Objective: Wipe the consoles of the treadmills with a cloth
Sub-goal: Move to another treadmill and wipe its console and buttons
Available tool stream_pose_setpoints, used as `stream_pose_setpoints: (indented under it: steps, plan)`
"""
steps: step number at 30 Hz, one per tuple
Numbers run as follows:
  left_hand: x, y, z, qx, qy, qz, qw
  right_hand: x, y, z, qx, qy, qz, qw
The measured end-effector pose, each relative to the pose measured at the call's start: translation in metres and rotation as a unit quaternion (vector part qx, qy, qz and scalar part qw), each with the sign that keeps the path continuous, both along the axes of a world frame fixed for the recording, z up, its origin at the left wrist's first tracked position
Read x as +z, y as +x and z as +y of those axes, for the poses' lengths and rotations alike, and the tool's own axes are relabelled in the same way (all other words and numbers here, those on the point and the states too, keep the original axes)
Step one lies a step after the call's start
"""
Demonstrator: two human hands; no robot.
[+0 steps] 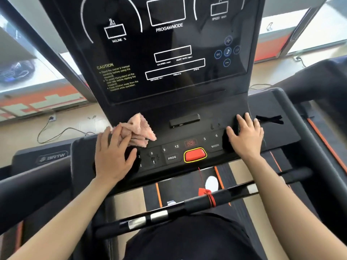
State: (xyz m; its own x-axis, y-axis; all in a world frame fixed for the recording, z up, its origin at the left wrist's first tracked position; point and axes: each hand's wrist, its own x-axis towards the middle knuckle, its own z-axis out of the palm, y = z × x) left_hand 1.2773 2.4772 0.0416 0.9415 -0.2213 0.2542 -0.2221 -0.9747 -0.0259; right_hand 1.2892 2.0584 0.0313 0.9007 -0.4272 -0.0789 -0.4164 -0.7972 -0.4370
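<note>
Chrome-banded handlebar (pixel 187 205) | left hand (pixel 112 156) on fluffy pink cloth (pixel 138 130) | glossy console (pixel 169 72)

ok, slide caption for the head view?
Left hand presses pink cloth on treadmill console; right hand rests flat.

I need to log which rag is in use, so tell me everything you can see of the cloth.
The cloth is pale pink, fluffy like terry or microfibre, and crumpled into a loose bunch with frayed-looking edges. It lies on the left side of the treadmill console, just below the screen and above the number buttons. The left hand rests over its lower left part, fingers on it.
</note>
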Motion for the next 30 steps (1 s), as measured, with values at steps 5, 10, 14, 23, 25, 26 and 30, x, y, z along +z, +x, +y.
stream_pose_setpoints:
  steps: [5, 10, 14, 23, 25, 26, 30]
  plan:
    - [0.0, -0.011, -0.01, -0.107, -0.086, 0.005, 0.991, -0.003, -0.002, -0.004, 0.013, -0.003, 0.003, 1.0]
    - [-0.004, 0.007, -0.008, -0.188, 0.031, 0.087, 0.978, -0.005, -0.004, -0.007, 0.028, -0.011, -0.001, 1.0]
    - [-0.006, 0.006, 0.012, -0.17, 0.055, 0.12, 0.977, -0.004, -0.005, -0.009, 0.037, -0.006, -0.003, 0.999]
    - [-0.009, -0.008, 0.01, -0.179, -0.016, 0.14, 0.974, -0.003, -0.01, -0.011, 0.051, -0.005, -0.006, 0.999]
    - [-0.007, 0.003, -0.001, -0.215, 0.008, 0.161, 0.963, -0.003, -0.01, -0.011, 0.051, -0.001, -0.005, 0.999]
    - [-0.007, 0.009, -0.008, -0.233, 0.023, 0.17, 0.957, -0.003, -0.01, -0.012, 0.052, 0.002, -0.003, 0.999]
    - [-0.003, 0.032, -0.042, -0.288, 0.075, 0.183, 0.937, -0.005, -0.012, -0.015, 0.06, 0.003, -0.003, 0.998]
